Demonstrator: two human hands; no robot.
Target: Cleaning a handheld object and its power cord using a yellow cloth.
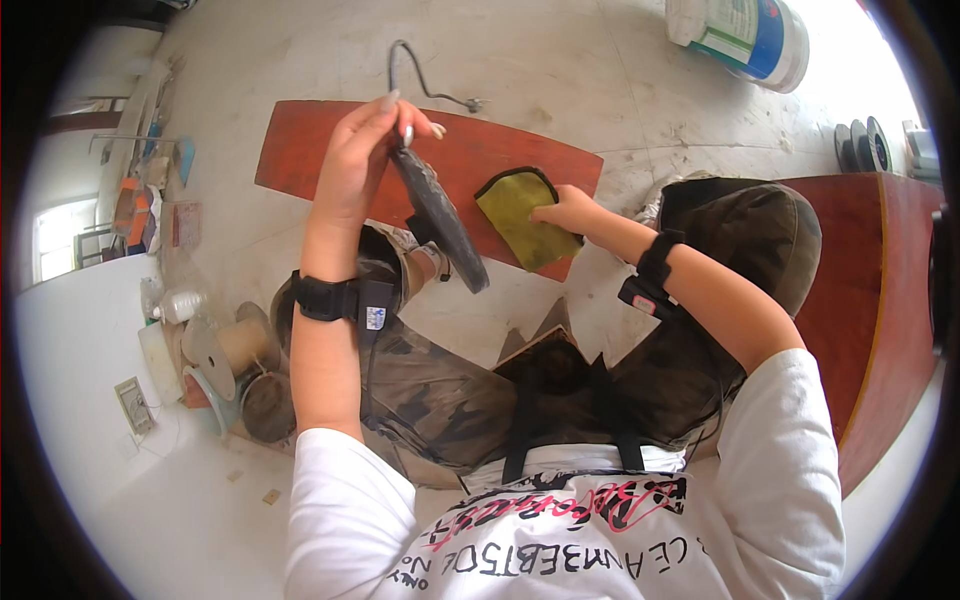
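Observation:
My left hand (367, 142) is raised and pinches a flat dark grey device (442, 221) at its upper end, where a black cable (415, 64) comes out. The device hangs tilted and nearly edge-on, with a small black block on its lower face; its exact kind cannot be told. Its cable bends over and ends in loose-looking tips above the floor. Over the red board (330, 150), my right hand (574, 211) grips the edge of an olive-yellow cloth (521, 217) with black trim. Device and cloth are apart.
A white plastic bucket (750, 45) lies on its side at upper right. Black spools (862, 146) stand behind a red wooden surface (847, 300) on the right. On the left are a cable reel (225, 349), a clear bottle (180, 305) and a wall socket (135, 405).

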